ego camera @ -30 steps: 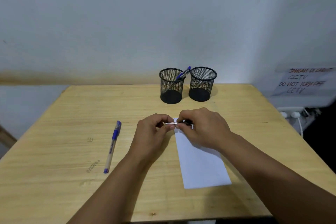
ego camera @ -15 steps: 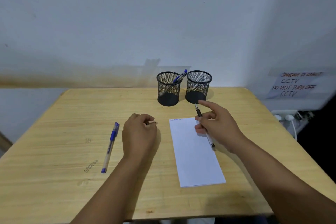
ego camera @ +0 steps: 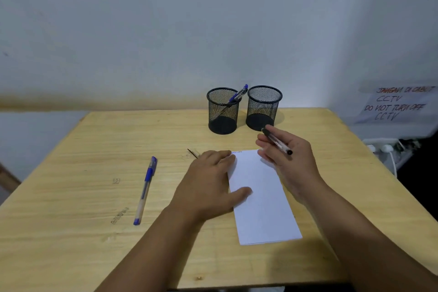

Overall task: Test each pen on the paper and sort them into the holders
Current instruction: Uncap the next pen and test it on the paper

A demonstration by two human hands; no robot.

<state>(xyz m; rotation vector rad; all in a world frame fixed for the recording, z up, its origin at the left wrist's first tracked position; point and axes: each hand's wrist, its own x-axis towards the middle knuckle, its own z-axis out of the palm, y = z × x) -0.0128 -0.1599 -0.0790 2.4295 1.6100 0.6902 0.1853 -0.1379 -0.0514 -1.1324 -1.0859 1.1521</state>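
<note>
Left hand (ego camera: 208, 187) has flattened onto the paper (ego camera: 263, 199) edge, fingers straight, cap dropped beside it; right hand (ego camera: 285, 156) now pinches the uncapped black pen (ego camera: 276, 141) loosely, lifted off near the empty holder (ego camera: 263, 106). Guess a scribble test comes next; blue pen (ego camera: 145, 191) waits on the table (ego camera: 71, 220).

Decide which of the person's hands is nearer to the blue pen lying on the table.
Left. The left hand rests flat on the paper's left edge, just right of the blue pen. The right hand, holding a black pen, is beyond the paper's far side.
</note>
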